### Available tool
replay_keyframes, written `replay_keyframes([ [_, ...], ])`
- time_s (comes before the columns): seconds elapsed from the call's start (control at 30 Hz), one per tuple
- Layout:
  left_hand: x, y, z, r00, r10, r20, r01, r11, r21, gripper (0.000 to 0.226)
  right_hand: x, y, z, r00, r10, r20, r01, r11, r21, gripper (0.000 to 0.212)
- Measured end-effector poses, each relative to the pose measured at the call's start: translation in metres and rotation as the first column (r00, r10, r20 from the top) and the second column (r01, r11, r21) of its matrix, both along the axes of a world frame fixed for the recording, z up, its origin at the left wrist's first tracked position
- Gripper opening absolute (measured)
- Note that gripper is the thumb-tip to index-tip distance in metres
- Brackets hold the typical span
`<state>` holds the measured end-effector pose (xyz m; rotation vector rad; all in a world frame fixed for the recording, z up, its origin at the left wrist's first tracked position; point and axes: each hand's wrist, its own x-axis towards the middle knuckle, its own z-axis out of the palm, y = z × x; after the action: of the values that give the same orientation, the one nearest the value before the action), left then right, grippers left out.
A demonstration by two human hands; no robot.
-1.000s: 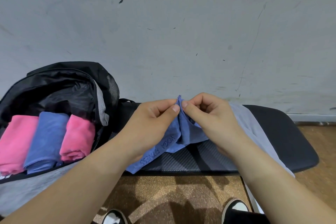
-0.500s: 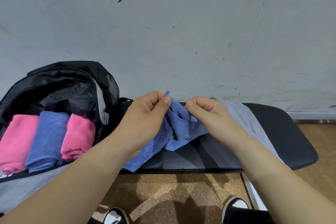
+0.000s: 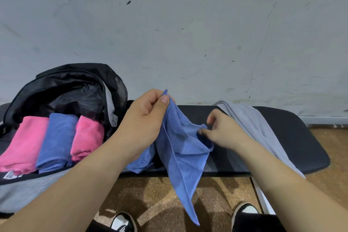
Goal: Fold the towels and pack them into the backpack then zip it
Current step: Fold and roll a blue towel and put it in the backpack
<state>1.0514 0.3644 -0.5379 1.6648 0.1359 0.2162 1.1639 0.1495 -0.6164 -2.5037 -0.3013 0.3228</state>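
Left hand (image 3: 145,118) is raised above the middle of the bench (image 3: 293,137). Thumb and forefinger pinch the top corner of the blue towel (image 3: 180,156), other fingers curled in. Right hand (image 3: 221,132) is lower, just right of it, fingers loosely curled at a side fold of the towel. Fingertips touch the cloth but are blurred, so cannot tell if they actually pinch it. Towel hangs limp from the left pinch, bunched midway. It spills over the bench front edge, lowest corner dangling toward the floor (image 3: 160,194).

Backpack (image 3: 75,84) sits open at the bench's left end with three packed towels (image 3: 56,137) side by side: pink, blue, pink. Not zipped yet. Grey towel (image 3: 252,122) lies unfolded, draped across the right half of the bench from back edge over front edge.

Handling, judged: thin microfibre, light and fully soft. No shape of its own, so it sags and twists wherever unsupported. Not slippery, not fragile. The stitched hem is the firmest part. Best hold is two neighbouring corners on the hem, one per hand, pulled apart for a taut straight edge, then laid flat on the bench. Right hand likely has to run along the hem to find the next corner. A mid-cloth grab would only bunch it.
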Motion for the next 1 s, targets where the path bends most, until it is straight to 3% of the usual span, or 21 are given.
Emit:
replay_keyframes([
  [0.07,0.001,0.003,-0.002,1.0,0.03,0.002,-0.03,1.0,0.007,0.033,-0.001,-0.002,-0.002,0.997,0.035,-0.074,-0.036,0.999,-0.009,0.027],
  [0.23,0.006,0.011,-0.01,0.995,0.104,-0.011,-0.103,0.994,0.039,0.027,-0.004,-0.002,0.005,0.984,0.163,-0.071,-0.145,0.966,0.213,0.017],
  [0.4,0.011,0.014,-0.011,0.99,0.137,-0.014,-0.137,0.99,0.036,0.029,-0.012,-0.011,0.002,0.905,0.374,-0.204,-0.359,0.927,0.106,0.04],
  [0.53,0.012,0.014,-0.013,0.984,0.178,-0.016,-0.178,0.984,0.028,0.027,-0.012,-0.011,-0.006,0.934,0.346,-0.088,-0.346,0.938,0.019,0.055],
  [0.63,0.012,0.017,-0.012,0.98,0.201,-0.01,-0.2,0.979,0.029,0.028,-0.014,-0.009,-0.013,0.934,0.357,-0.025,-0.358,0.932,-0.057,0.046],
  [0.7,0.011,0.02,-0.011,0.974,0.227,-0.006,-0.226,0.974,0.032,0.028,-0.014,-0.008,-0.019,0.929,0.369,0.009,-0.367,0.926,-0.093,0.021],
  [0.9,0.01,0.031,-0.005,0.945,0.327,0.013,-0.328,0.944,0.039,0.03,-0.002,-0.029,-0.001,0.974,0.219,-0.053,-0.199,0.947,0.254,0.012],
  [1.0,0.01,0.043,-0.002,0.934,0.356,0.032,-0.357,0.932,0.059,0.032,-0.005,-0.046,0.015,0.979,0.125,-0.161,-0.015,0.833,0.553,0.036],
])
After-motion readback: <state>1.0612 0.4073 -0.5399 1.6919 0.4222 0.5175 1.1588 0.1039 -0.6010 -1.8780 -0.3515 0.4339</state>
